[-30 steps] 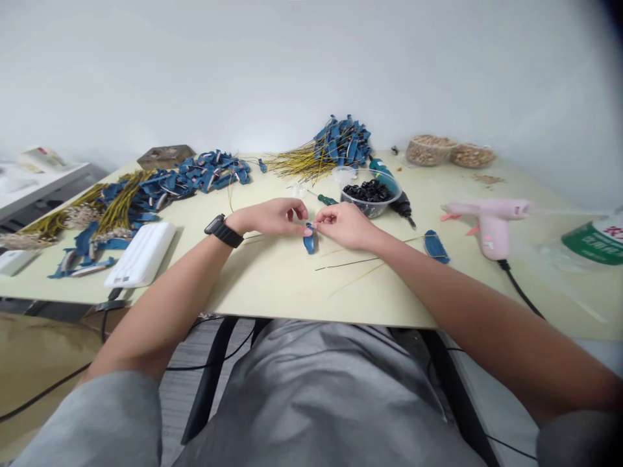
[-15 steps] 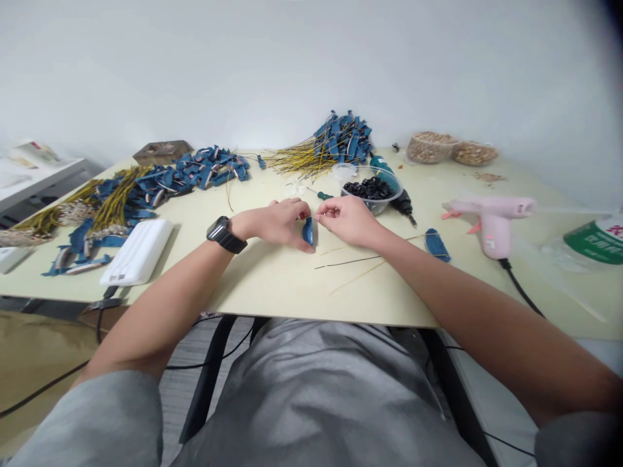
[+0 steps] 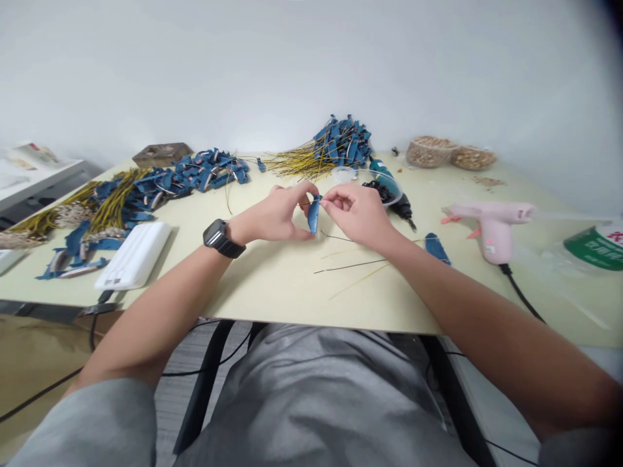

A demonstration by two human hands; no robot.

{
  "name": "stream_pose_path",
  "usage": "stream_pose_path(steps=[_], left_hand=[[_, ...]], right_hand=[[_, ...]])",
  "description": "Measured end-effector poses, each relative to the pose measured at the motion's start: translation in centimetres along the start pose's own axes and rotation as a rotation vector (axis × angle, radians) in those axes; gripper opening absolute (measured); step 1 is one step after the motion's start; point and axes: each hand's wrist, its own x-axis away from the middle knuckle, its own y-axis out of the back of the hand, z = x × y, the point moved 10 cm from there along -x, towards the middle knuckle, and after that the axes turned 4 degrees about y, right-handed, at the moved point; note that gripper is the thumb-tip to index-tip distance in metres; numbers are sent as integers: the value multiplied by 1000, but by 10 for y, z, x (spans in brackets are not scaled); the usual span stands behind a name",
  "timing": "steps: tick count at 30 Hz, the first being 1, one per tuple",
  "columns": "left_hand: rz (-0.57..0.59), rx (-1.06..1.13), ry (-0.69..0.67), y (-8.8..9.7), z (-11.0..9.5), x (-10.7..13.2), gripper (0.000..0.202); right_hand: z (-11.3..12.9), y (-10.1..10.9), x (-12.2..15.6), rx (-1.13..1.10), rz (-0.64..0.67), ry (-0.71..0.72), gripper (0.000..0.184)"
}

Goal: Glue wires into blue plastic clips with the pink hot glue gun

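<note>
Left hand (image 3: 275,214): curled, fingers pinching the blue fabric piece (image 3: 314,214).
Right hand (image 3: 357,214): fingertips closed beside its top; hold unclear.
Piece: just lifted upright off the tabletop (image 3: 263,285), at twelve o'clock, between the hands.

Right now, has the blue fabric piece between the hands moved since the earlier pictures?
Yes: the blue fabric piece has moved upward in the view, and now sits higher than the pink hot glue gun.
</note>
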Motion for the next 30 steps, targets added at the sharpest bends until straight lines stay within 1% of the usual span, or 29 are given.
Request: stream_pose_path(steps=[2,5,11,16,18,21,24,27,30], left_hand=[[-13,-6,-7,0,-3,0,68],[-26,-27,-4,1,-6,-1,72],[-71,-45,-17,3,-11,-1,77],[-84,6,-31,3,-12,-2,81],[-92,25,-40,4,-13,-2,80],[-120,58,-59,7,-16,-2,78],[-153,80,-84,10,-20,-2,75],[-166,84,-81,11,-21,-2,71],[-165,103,-55,9,-21,-2,69]], right_hand=[[-4,1,-1,-19,7,-40,13],[-10,2,-2,-72,30,-98,14],[-15,3,-6,-213,42,-109,13],[-14,1,-6,-319,67,-136,11],[-15,-1,-5,-355,90,-179,12],[-22,-7,1,-464,112,-297,15],[-24,-10,4,-533,73,-363,19],[-19,-6,5,-478,-9,-339,19],[-15,-5,7,-420,-84,-315,12]])
